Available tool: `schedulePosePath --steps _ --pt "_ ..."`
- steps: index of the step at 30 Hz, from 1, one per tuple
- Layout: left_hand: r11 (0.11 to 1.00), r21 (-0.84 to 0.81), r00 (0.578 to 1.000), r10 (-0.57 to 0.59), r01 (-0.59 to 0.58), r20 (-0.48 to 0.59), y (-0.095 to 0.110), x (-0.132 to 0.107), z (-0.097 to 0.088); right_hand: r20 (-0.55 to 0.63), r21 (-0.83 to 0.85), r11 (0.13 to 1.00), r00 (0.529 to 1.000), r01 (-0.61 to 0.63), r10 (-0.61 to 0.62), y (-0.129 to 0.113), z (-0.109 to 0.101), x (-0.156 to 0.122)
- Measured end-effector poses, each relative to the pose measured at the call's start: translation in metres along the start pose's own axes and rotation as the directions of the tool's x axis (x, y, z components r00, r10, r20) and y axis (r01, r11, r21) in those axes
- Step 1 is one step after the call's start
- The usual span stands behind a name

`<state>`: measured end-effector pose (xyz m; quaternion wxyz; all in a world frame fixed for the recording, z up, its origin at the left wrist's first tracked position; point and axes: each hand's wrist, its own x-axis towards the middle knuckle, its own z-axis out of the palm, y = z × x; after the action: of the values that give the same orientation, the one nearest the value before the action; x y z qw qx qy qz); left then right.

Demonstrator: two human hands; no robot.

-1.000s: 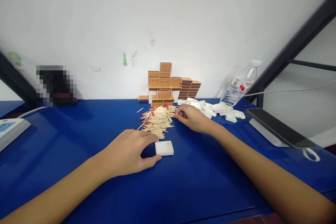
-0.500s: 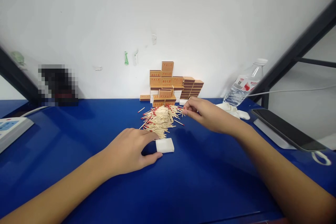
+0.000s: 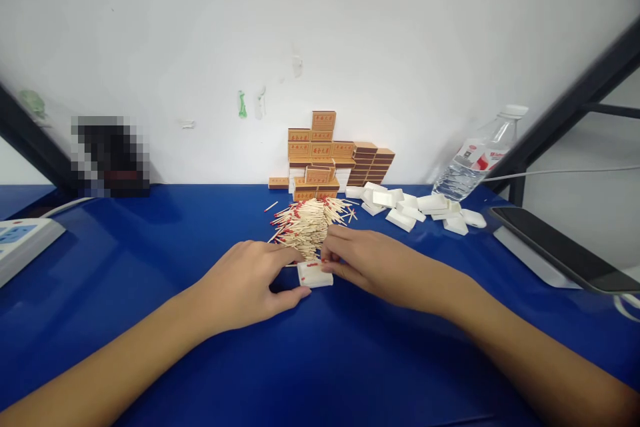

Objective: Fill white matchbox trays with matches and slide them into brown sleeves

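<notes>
A small white matchbox tray (image 3: 315,275) lies on the blue table (image 3: 350,360), with a few red-tipped matches in it. My left hand (image 3: 247,283) grips the tray's left end between thumb and forefinger. My right hand (image 3: 367,260) rests against the tray's right side, its fingers pinched on matches over the tray. Just behind both hands lies a heap of loose matches (image 3: 306,223).
Orange matchboxes (image 3: 320,153) and brown sleeves (image 3: 370,163) are stacked against the wall. Several empty white trays (image 3: 415,210) lie to the right, beside a water bottle (image 3: 475,163) and a phone (image 3: 560,247). A power strip (image 3: 20,243) sits at the left edge.
My right hand left the match heap, lifted with a pinch of matches and came down to the white tray. My left hand kept holding the tray.
</notes>
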<state>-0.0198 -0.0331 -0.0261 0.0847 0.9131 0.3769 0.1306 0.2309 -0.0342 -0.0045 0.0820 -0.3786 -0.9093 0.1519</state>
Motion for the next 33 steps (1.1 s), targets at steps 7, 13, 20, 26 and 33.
schedulePosePath --steps 7,13,20,26,33 --pt "1.000 0.011 1.000 -0.003 0.003 0.016 0.001 0.000 0.000 0.024 -0.021 0.999 0.999 0.037 -0.037 -0.009 0.002 0.000" --pt "0.999 0.015 0.999 0.030 -0.031 0.025 0.003 -0.001 -0.002 0.014 0.029 1.000 1.000 0.007 -0.007 -0.008 0.007 0.004" --pt "0.998 -0.003 0.998 0.057 -0.057 0.019 0.004 -0.001 -0.002 0.011 0.060 0.998 1.000 0.022 -0.023 -0.010 0.006 0.001" --pt "0.996 -0.001 0.996 0.089 -0.089 -0.007 0.003 -0.001 -0.002 -0.012 0.130 0.991 1.000 0.025 -0.024 -0.012 0.012 0.006" --pt "0.997 0.004 0.997 0.073 -0.073 0.026 0.004 -0.002 -0.005 -0.076 0.143 0.989 0.997 0.038 -0.027 -0.007 0.001 0.004"
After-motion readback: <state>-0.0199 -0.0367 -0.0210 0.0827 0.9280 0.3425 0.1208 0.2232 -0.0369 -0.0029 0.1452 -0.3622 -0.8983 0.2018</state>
